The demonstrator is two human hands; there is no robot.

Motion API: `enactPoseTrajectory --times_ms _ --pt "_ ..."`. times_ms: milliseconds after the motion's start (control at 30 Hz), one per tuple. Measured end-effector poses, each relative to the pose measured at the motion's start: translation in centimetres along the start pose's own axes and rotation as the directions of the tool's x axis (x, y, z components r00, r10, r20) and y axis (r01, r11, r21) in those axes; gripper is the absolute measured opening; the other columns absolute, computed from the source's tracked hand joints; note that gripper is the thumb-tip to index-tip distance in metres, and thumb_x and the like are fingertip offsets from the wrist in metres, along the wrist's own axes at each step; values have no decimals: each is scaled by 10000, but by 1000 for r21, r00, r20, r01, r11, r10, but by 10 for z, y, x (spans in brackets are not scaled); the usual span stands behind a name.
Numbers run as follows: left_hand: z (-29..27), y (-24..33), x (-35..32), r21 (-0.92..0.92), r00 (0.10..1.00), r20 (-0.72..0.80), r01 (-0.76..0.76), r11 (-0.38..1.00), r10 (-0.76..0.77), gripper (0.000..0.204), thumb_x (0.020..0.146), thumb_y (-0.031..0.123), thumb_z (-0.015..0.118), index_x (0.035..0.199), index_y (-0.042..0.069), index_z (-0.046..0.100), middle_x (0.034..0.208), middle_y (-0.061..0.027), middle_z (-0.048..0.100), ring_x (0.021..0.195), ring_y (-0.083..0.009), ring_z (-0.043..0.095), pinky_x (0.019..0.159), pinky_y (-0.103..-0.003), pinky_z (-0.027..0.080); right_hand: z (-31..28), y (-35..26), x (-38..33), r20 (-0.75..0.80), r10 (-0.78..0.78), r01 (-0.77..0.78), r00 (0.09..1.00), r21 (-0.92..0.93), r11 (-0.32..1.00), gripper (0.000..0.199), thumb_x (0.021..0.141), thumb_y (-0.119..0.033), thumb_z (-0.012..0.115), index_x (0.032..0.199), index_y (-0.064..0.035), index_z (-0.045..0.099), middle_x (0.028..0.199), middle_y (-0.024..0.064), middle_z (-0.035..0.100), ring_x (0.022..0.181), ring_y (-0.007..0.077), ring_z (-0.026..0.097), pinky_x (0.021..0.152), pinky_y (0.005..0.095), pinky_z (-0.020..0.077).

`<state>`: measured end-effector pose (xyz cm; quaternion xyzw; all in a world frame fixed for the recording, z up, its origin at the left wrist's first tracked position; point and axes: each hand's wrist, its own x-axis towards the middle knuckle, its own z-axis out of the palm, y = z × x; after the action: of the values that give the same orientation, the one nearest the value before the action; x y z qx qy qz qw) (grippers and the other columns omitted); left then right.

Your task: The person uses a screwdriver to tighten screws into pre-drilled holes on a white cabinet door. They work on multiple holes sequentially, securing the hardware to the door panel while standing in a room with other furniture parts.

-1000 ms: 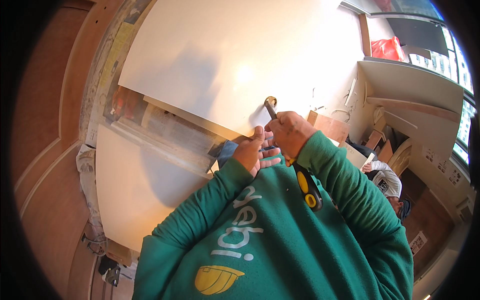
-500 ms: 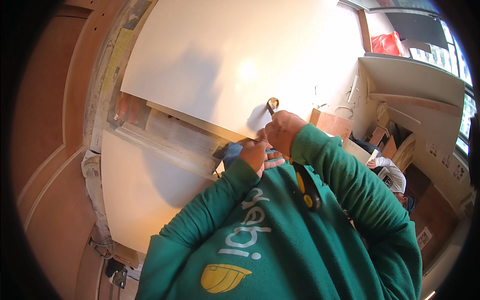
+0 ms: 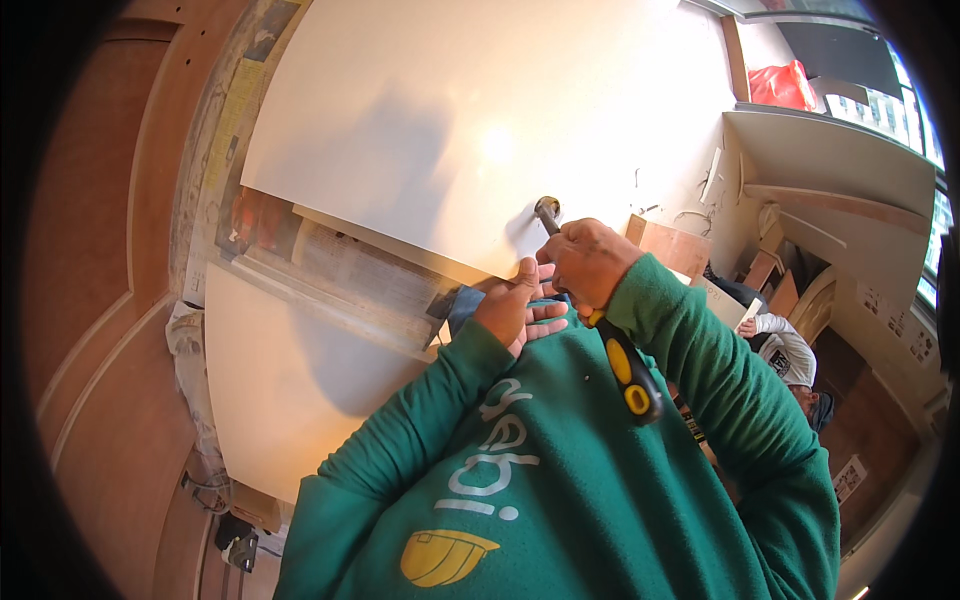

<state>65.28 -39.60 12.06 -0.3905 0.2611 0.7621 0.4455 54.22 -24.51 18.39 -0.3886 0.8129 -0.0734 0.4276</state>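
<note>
My right hand point(image 3: 597, 262) is closed round the shaft of a hammer point(image 3: 632, 378), gripping it close to the head. The hammer's black and yellow handle hangs down past my hand, in front of my green sleeve. Its metal head lies at a small round recess point(image 3: 556, 208) near the edge of a large white panel point(image 3: 350, 130); how far it reaches in is hard to see. Just left of it, by the panel's near edge, my left hand point(image 3: 512, 308) is open with the palm up and fingers apart. Nothing shows in that palm.
A second white panel point(image 3: 270, 370) lies lower left. Brown panelled doors point(image 3: 90, 220) line the left side. Wood offcuts point(image 3: 672, 246) and scraps lie right of the work. Further right, another person point(image 3: 785, 350) in a light top is low down. A red bag point(image 3: 783, 88) sits by the window.
My right hand has shifted slightly right, and the hammer's handle has swung down and right. My left hand has opened, its fingers spreading away from the right hand.
</note>
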Motion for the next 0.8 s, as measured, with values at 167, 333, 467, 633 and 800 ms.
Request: enactPoseTrajectory --times_ms 167,333,467,633,800 --pt "-3 -1 2 17 999 17 45 999 -45 701 1112 570 434 1542 16 420 1412 -147 562 1083 -223 632 998 -422 589 -1 -10 3 24 -6 8 1000 -119 993 296 858 -34 666 1143 5 736 1050 112 721 1024 259 710 908 319 588" --pt "0 2 -2 -85 996 -37 81 993 -84 367 1097 288 515 1367 40 498 1288 -141 610 1080 -279 674 948 -453 615 -13 -31 9 187 -5 78 982 -385 920 190 799 -117 729 975 -53 762 1021 49 711 1027 217 690 848 325 554" --pt "-5 -8 1 -78 1000 12 17 997 -16 381 1084 258 538 1393 39 497 1333 -163 622 1132 -319 688 983 -469 605 -3 -15 16 179 -90 146 980 -331 932 125 780 -165 742 879 -91 761 908 47 706 861 227 708 735 355 551" --pt "5 -4 -1 -54 997 -76 3 999 -7 415 1102 313 537 1412 40 492 1380 -150 604 1153 -323 678 1001 -484 599 6 -3 14 211 29 21 977 -232 973 159 852 -185 700 904 -41 743 850 113 707 813 276 719 711 401 569" --pt "11 2 -3 -36 996 -85 -12 999 9 534 1112 446 523 1443 29 475 1379 -120 584 1117 -274 647 1015 -468 584 -4 1 5 250 202 -222 947 52 974 220 934 -173 621 912 31 702 835 204 711 833 379 727 730 465 575"
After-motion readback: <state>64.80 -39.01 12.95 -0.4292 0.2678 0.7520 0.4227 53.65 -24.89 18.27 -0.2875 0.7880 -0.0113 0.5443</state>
